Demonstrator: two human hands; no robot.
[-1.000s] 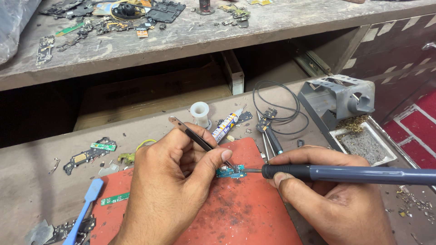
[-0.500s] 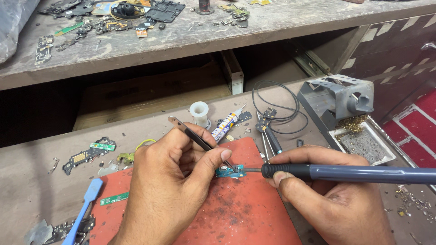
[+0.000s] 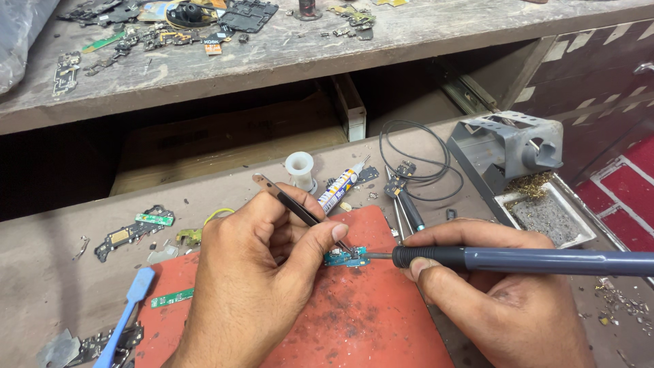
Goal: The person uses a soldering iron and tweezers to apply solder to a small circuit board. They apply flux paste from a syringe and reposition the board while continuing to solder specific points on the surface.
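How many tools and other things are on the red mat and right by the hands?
Hands: 2, left hand, right hand
Tweezers: 1
Soldering iron: 1
Small board: 1
Red mat: 1
Blue pry tool: 1
Glue tube: 1
Total: 8

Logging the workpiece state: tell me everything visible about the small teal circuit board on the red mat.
The small teal circuit board is a narrow strip with tiny metallic parts on top, too small to make out. It lies flat near the top middle of the worn red mat. The left hand presses black tweezers down on it, thumb tip right beside its left end. From the right, the metal tip of the grey-blue soldering iron, held in the right hand, meets its right edge.
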